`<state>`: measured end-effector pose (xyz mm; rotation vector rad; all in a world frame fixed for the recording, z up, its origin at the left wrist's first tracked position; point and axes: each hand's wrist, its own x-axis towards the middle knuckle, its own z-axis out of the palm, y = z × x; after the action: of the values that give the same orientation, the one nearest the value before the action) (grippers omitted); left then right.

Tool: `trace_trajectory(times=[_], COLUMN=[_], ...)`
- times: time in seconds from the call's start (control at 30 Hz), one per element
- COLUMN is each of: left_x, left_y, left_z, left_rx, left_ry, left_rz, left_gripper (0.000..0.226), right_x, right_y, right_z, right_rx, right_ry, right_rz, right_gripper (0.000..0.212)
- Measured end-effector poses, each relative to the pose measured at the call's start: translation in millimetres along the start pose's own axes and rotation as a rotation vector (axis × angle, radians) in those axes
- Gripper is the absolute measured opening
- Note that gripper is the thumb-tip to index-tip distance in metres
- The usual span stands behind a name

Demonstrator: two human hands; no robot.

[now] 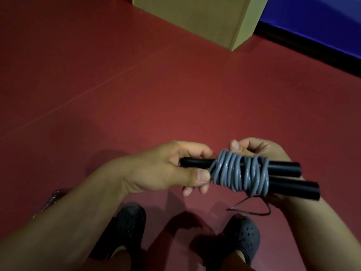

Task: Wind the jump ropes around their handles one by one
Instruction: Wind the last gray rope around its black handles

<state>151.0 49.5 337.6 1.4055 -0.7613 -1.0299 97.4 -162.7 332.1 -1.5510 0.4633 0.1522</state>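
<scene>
Left hand (166, 169): fingers clenched on the narrow ends of the black handles (281, 177), thumb pinning the first coil. Grey jump rope (240, 173): wound around both handles, midair above the red floor (117, 94). Right hand (259, 151): grasps the bundle from behind, steadying it.

Both hands (162, 169) (259, 151) hold two black handles (283, 169) bound together by grey rope coils (240, 173).
</scene>
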Motion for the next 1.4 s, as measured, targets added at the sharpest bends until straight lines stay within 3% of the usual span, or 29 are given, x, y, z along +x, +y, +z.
trace_trajectory(times=[0.07, 0.17, 0.27, 0.37, 0.73, 0.9, 1.13, 1.4], left_x=[1, 5, 11, 15, 19, 17, 17, 14], left_y=[-2, -6, -9, -12, -18, -18, -20, -20], left_z=[1, 2, 3, 3, 1, -1, -7, -8], left_rx=[0.003, 0.003, -0.003, 0.015, 0.503, 0.57, 0.548, 0.536], left_ry=[0.062, 0.175, 0.307, 0.457, 0.862, 0.895, 0.891, 0.751], left_rz=[0.033, 0.061, 0.078, 0.046, -0.138, -0.197, -0.247, -0.285], left_gripper=[0.004, 0.005, 0.007, 0.011, 0.015, 0.017, 0.02, 0.012], right_x=[3, -4, -4, -4, -14, -17, -16, -16], right_y=[7, 19, 20, 19, 16, 13, 14, 13], right_z=[1, 7, 22, 31, 33, 29, 23, 23], right_rx=[-0.045, -0.305, -0.248, -0.254, -0.457, -0.583, -0.501, -0.512], right_ry=[0.024, 0.165, 0.074, -0.027, -0.143, -0.082, 0.097, 0.244], right_rz=[0.052, 0.04, -0.1, -0.121, -0.216, -0.289, -0.39, -0.487], right_gripper=[0.022, 0.036, 0.03, 0.032, 0.029, 0.028, 0.018, 0.014])
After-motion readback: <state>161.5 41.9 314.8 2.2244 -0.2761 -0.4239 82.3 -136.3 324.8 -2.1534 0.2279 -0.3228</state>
